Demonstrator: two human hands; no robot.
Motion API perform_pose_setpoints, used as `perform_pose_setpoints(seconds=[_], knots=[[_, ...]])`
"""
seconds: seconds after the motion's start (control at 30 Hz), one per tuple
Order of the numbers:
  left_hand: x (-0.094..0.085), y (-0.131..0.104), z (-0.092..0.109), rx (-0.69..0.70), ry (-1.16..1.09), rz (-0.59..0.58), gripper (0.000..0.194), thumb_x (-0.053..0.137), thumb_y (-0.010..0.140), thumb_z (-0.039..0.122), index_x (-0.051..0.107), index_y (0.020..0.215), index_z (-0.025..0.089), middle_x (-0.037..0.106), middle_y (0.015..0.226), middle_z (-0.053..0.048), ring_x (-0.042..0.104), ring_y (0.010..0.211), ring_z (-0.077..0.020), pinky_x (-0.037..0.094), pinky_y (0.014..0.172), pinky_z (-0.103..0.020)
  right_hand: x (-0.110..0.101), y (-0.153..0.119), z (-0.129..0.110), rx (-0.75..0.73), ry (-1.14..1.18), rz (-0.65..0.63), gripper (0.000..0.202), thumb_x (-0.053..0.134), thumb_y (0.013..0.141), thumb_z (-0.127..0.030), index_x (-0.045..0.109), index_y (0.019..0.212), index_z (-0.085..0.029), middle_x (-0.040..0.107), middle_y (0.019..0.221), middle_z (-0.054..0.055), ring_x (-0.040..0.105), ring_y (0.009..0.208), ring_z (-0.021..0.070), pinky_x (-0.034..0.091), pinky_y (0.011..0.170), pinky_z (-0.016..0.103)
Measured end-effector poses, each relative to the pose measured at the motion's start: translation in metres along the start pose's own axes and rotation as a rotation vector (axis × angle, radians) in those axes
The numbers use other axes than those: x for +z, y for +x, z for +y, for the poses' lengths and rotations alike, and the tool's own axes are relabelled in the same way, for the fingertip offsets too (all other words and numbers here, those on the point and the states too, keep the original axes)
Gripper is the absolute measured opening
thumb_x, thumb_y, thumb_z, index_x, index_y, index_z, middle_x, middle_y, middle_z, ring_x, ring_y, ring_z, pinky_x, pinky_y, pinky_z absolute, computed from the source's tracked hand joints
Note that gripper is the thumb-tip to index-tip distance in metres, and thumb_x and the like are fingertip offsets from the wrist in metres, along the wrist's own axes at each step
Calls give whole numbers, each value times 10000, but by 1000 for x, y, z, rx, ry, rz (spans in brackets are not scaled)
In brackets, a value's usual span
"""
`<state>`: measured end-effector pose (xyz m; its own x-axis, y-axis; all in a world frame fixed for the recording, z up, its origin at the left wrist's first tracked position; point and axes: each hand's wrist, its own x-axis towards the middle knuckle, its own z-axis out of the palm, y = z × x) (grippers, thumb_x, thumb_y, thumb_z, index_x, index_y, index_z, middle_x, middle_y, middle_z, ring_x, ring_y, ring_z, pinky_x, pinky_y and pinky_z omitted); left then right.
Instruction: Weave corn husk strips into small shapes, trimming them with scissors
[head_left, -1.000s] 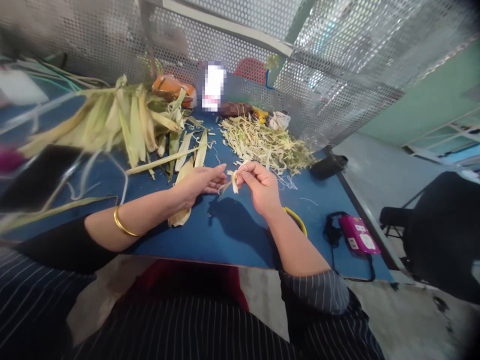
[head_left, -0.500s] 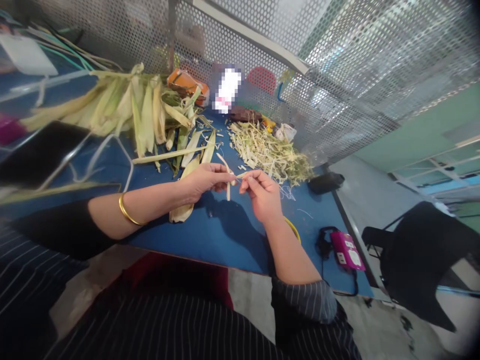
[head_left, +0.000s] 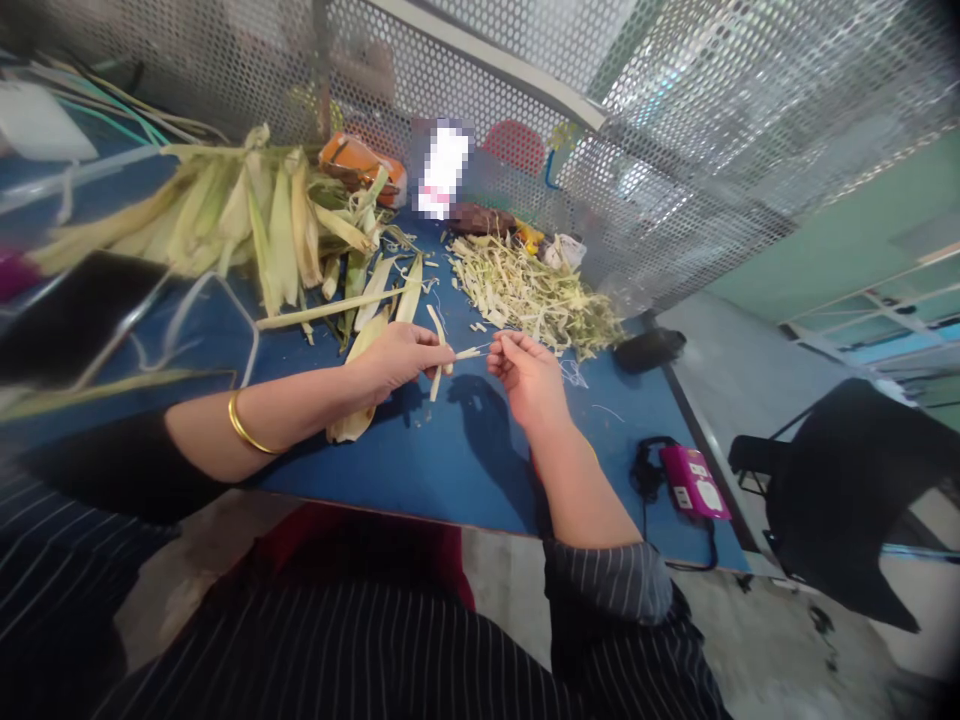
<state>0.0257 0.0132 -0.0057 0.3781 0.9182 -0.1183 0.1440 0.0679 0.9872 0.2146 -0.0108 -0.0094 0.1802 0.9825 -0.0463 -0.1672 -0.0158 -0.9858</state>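
Note:
Over the blue table [head_left: 360, 485], my left hand [head_left: 409, 362] pinches pale husk strips [head_left: 437, 375]; one stands nearly upright and short ends point right. A thin white thread [head_left: 484, 348] runs from these strips to my right hand [head_left: 529, 375], whose thumb and fingertips are closed on it. A wide husk leaf [head_left: 352, 425] lies under my left wrist. Beyond my left hand is a pile of long corn husks [head_left: 225, 215]. A heap of shredded husk [head_left: 525, 290] sits behind my right hand.
A pink box [head_left: 694, 482] with a black cable lies at the right. Near it is a black cylindrical object [head_left: 649, 350]. An orange packet [head_left: 360, 165] stands before the perforated metal screen [head_left: 465, 90]. A dark flat panel [head_left: 82, 315] is at left.
My hands have moved slightly apart, and a stretch of thread now shows between them. The whole view has shifted a little.

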Motion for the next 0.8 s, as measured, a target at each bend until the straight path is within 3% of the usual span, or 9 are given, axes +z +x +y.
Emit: perform_pose_setpoints(seconds=[0.13,0.23,0.3,0.4,0.53,0.67,0.8], knots=[[-2,-1,5,-30,-57,54,156,657,650,314,661,555,191,630,622,-64,487,525,-112,336,439,-261,-15,-8,-25,-332,-382,265,222,597,776,-333,589,959,-207,621,822,-12,590,642,104,465,636,261],[-5,-1,6,-41,-109,45,148,653,666,315,656,586,191,655,683,-72,505,553,-113,338,444,-256,-36,-42,-44,-486,-960,264,215,555,820,-341,602,986,-212,647,922,38,611,828,172,456,783,324],[-7,1,5,-52,-123,53,152,662,670,324,654,599,190,657,695,-77,513,563,-114,335,442,-252,-54,-72,-45,-403,-1323,246,237,546,825,-343,592,1017,-211,642,962,63,607,838,204,444,754,335],[-8,3,3,-50,-122,71,155,671,675,327,655,608,188,659,710,-83,526,573,-117,329,434,-242,-77,-109,-31,-118,-1664,117,279,537,816,-368,593,1013,-179,618,933,99,601,814,245,441,684,341],[-8,2,4,-52,-115,64,140,681,680,322,670,637,189,676,752,-92,550,592,-122,339,433,-232,-88,-123,-14,-92,-1739,68,446,480,815,-244,480,1249,-139,585,1068,139,569,992,269,444,818,355],[-9,0,10,-118,-189,-4,177,697,687,365,684,677,188,699,830,-104,569,610,-120,368,439,-225,-88,-107,-13,-41,-1712,105,569,521,744,-216,434,1297,-111,604,1046,154,598,897,273,452,777,373],[-13,0,13,-132,-257,-56,200,684,709,377,701,694,179,702,902,-115,572,616,-113,393,448,-211,-90,-97,-12,14,-1355,183,579,569,699,-227,480,1268,-172,616,918,85,589,776,223,453,734,364]])
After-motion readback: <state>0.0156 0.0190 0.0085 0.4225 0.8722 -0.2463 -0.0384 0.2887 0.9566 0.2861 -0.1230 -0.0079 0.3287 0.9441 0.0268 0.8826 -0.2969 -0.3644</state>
